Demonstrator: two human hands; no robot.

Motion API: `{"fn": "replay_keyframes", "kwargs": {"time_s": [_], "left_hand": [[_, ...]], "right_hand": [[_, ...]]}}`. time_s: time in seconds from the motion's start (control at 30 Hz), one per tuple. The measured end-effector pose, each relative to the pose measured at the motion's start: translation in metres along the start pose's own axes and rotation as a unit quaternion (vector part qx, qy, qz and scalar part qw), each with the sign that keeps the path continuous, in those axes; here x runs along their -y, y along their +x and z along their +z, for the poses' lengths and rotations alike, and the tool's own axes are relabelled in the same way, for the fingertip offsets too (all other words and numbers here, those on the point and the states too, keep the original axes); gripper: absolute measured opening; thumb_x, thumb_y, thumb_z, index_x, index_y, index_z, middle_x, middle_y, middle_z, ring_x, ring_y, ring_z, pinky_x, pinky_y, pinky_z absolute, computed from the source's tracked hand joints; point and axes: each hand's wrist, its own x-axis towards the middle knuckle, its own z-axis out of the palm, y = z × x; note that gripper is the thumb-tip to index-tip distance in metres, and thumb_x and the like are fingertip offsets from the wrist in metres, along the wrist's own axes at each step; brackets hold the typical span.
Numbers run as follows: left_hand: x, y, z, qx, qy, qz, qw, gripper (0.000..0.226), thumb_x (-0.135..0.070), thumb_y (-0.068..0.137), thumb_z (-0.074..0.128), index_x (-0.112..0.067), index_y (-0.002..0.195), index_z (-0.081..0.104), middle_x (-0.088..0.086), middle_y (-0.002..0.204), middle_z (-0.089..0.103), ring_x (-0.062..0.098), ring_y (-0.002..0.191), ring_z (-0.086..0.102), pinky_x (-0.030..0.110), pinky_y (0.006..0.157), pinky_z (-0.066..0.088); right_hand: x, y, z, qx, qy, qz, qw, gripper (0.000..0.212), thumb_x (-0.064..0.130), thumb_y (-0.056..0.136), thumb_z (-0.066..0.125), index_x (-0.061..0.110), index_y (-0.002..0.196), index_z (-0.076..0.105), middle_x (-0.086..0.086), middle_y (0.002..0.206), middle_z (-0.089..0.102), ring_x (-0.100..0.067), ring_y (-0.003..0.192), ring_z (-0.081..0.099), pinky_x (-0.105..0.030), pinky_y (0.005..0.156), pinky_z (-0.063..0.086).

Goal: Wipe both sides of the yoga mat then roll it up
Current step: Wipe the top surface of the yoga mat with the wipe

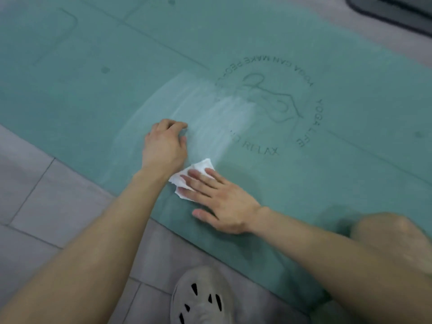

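Teal yoga mat lies flat on grey tiled floor, near edge beside a perforated grey clog. My right hand presses a white paper wipe flat-fingered; left hand braces alongside, curled, empty.

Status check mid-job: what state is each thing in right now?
yoga mat: unrolled, flat on the floor, pale streaks beside the logo.
white cloth: crumpled, pressed onto the yoga mat.
right hand: flat, pressing the white cloth.
left hand: fingers curled, resting on the yoga mat, holding nothing.
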Motion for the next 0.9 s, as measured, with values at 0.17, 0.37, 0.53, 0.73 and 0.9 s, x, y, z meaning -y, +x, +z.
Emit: {"fn": "replay_keyframes", "kwargs": {"time_s": [0.17, 0.37, 0.53, 0.73, 0.9], "left_hand": [[-0.024, 0.007, 0.013, -0.011, 0.000, 0.033, 0.999, 0.039, -0.031, 0.094, 0.063, -0.025, 0.132, 0.069, 0.005, 0.133, 0.062, 0.033, 0.125, 0.054, 0.047, 0.107, 0.043], [-0.051, 0.033, 0.029, -0.019, 0.001, 0.037, 0.999, 0.031, -0.029, 0.091, 0.062, -0.026, 0.119, 0.076, 0.005, 0.122, 0.065, 0.032, 0.117, 0.058, 0.045, 0.101, 0.047], [-0.052, 0.029, 0.032, -0.030, 0.040, 0.032, 0.998, 0.029, -0.019, 0.082, 0.062, -0.023, 0.106, 0.076, 0.004, 0.108, 0.065, 0.033, 0.103, 0.058, 0.045, 0.087, 0.049], [-0.060, 0.043, 0.035, -0.022, 0.075, 0.005, 0.997, 0.021, -0.034, 0.081, 0.066, -0.026, 0.099, 0.073, 0.006, 0.106, 0.060, 0.035, 0.105, 0.055, 0.045, 0.086, 0.050], [-0.046, 0.042, 0.026, 0.006, 0.063, 0.030, 0.998, 0.026, -0.025, 0.086, 0.067, -0.029, 0.110, 0.076, 0.004, 0.110, 0.061, 0.033, 0.108, 0.055, 0.045, 0.092, 0.051]], "right_hand": [[-0.139, -0.034, -0.027, -0.058, 0.024, 0.382, 0.922, 0.070, 0.060, 0.106, 0.013, 0.029, 0.169, 0.008, -0.001, 0.177, 0.006, -0.016, 0.163, -0.005, -0.043, 0.132, -0.001], [-0.102, -0.025, -0.016, -0.079, 0.023, 0.351, 0.933, 0.070, 0.058, 0.108, 0.024, 0.024, 0.169, 0.013, -0.003, 0.177, 0.006, -0.021, 0.163, -0.006, -0.051, 0.131, 0.004], [-0.015, -0.049, 0.000, -0.025, 0.035, 0.131, 0.990, 0.065, 0.053, 0.112, 0.032, 0.026, 0.169, 0.015, 0.001, 0.177, 0.008, -0.019, 0.163, -0.007, -0.048, 0.132, 0.003], [-0.154, -0.052, -0.022, -0.091, 0.027, 0.416, 0.904, 0.069, 0.059, 0.109, 0.018, 0.027, 0.169, 0.011, -0.002, 0.177, 0.008, -0.018, 0.163, -0.004, -0.044, 0.132, -0.002], [-0.094, -0.017, -0.015, -0.099, 0.040, 0.332, 0.937, 0.074, 0.062, 0.106, 0.018, 0.023, 0.168, 0.019, -0.004, 0.177, 0.011, -0.022, 0.163, -0.003, -0.050, 0.131, 0.002]]}}
